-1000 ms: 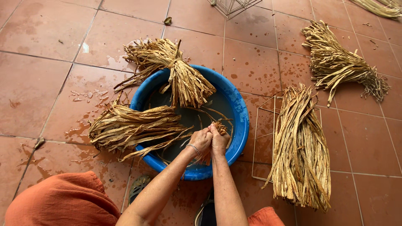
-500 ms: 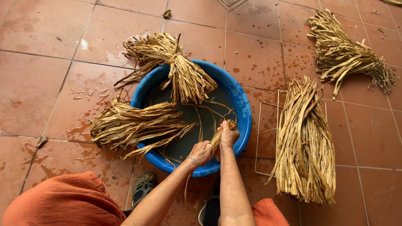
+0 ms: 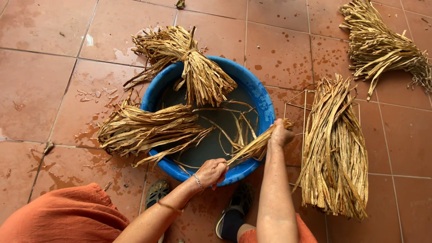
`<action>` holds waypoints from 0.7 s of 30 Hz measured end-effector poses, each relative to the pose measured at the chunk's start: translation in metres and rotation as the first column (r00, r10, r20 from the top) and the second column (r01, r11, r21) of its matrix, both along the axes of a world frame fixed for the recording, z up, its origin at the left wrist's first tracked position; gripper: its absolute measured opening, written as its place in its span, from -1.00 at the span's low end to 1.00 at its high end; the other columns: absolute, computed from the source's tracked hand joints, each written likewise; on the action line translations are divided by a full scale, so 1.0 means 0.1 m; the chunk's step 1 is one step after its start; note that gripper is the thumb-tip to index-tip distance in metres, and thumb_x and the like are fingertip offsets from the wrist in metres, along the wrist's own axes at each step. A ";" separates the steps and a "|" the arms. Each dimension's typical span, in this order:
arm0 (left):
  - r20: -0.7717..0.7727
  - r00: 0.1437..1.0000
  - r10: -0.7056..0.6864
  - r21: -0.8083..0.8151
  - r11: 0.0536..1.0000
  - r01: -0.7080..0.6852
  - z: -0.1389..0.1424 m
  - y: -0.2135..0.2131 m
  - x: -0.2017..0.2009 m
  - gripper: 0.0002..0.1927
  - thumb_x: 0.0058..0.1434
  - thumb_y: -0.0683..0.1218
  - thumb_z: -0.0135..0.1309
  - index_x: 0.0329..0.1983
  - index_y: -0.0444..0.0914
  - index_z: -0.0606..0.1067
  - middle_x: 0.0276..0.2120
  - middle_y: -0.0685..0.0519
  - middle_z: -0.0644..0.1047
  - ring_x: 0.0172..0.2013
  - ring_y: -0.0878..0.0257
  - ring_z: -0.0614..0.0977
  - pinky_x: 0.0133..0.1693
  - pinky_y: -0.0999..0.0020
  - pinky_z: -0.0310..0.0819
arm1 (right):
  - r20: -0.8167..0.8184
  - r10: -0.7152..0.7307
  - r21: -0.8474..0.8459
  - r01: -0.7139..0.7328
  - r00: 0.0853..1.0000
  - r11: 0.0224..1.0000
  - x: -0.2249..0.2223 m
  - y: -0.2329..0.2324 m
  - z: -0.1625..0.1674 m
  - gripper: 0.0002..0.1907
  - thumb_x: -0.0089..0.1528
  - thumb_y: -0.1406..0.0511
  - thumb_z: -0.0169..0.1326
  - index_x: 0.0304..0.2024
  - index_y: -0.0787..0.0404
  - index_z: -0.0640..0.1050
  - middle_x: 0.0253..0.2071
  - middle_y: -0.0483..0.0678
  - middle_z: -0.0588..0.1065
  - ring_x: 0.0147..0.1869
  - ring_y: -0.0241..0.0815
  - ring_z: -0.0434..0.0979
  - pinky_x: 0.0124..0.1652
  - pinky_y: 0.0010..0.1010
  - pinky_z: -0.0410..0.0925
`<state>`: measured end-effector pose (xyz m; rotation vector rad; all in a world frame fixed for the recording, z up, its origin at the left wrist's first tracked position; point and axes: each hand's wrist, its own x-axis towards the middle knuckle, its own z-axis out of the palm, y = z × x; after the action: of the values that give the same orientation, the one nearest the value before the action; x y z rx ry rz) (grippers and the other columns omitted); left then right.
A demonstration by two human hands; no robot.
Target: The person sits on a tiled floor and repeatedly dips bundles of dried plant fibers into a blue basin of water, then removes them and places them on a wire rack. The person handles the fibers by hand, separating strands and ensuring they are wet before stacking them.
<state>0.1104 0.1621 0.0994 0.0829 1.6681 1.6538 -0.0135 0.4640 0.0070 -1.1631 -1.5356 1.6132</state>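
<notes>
Left hand [image 3: 212,172]: closed on the wet strip bundle [image 3: 252,146].
Right hand [image 3: 280,134]: clenched round its other end.
Basin [image 3: 258,92]: blue, beneath.

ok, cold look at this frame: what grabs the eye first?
The round blue basin of dark water at centre, with two tied bundles of dried straw-coloured strips draped over its far rim and left rim. Next, the two hands at its near edge: the right hand and left hand pull a wet bunch of strips taut between them. A big loose bundle lies on a wire rack to the right.
</notes>
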 end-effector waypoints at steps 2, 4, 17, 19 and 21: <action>0.022 0.999 -0.023 0.009 1.000 0.023 0.06 -0.06 0.00 -0.74 0.29 -0.10 -0.24 -0.41 -0.29 0.42 -0.69 0.04 0.42 -0.74 0.28 0.43 -0.69 0.36 0.37 | -0.034 -0.015 -0.044 0.013 0.999 0.999 -0.04 0.10 0.13 -0.86 0.05 0.51 0.14 -0.35 0.23 0.55 -0.42 -0.02 0.55 -0.46 -0.26 0.57 -0.49 -0.44 0.52; 0.034 0.998 -0.047 0.031 0.998 0.046 0.11 -0.14 0.02 -0.75 0.29 -0.11 -0.25 -0.41 -0.29 0.42 -0.68 0.06 0.41 -0.73 0.30 0.43 -0.70 0.37 0.37 | 0.007 -0.049 -0.024 0.049 0.999 0.999 -0.05 0.23 0.24 -0.83 0.04 0.51 0.12 -0.34 0.22 0.57 -0.43 -0.07 0.55 -0.46 -0.30 0.57 -0.49 -0.48 0.52; 0.125 0.985 -0.122 -0.010 0.992 0.124 0.14 -0.54 0.09 -0.71 0.36 -0.07 -0.20 -0.43 -0.27 0.39 -0.66 0.13 0.35 -0.69 0.37 0.39 -0.68 0.40 0.38 | -0.018 -0.216 -0.015 0.216 0.976 0.976 0.00 1.14 0.12 -0.77 0.07 0.53 0.14 -0.22 0.30 0.47 -0.14 0.16 0.49 -0.18 -0.14 0.55 -0.14 -0.28 0.47; 0.113 0.986 -0.126 -0.024 0.991 0.129 0.09 -0.62 0.10 -0.71 0.36 -0.07 -0.20 -0.43 -0.27 0.41 -0.66 0.13 0.35 -0.67 0.38 0.39 -0.66 0.40 0.36 | 0.066 -0.266 0.056 0.263 0.962 0.963 0.02 1.21 0.10 -0.58 0.10 0.51 0.27 -0.09 0.33 0.35 0.06 0.25 0.35 0.10 -0.07 0.41 0.19 -0.17 0.25; 0.083 0.989 -0.121 -0.021 0.992 0.123 -0.01 -0.71 0.07 -0.72 0.35 -0.08 -0.20 -0.43 -0.27 0.42 -0.66 0.12 0.35 -0.66 0.38 0.38 -0.64 0.39 0.33 | 0.058 -0.262 -0.006 0.263 0.963 0.965 0.04 1.31 0.12 -0.59 0.05 0.54 0.19 -0.09 0.35 0.37 0.12 0.27 0.33 0.21 -0.01 0.38 0.30 -0.15 0.24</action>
<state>0.1174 0.0913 0.0984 0.1009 1.5911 1.5239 -0.0092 0.5952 0.0185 -1.3678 -1.3414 1.4264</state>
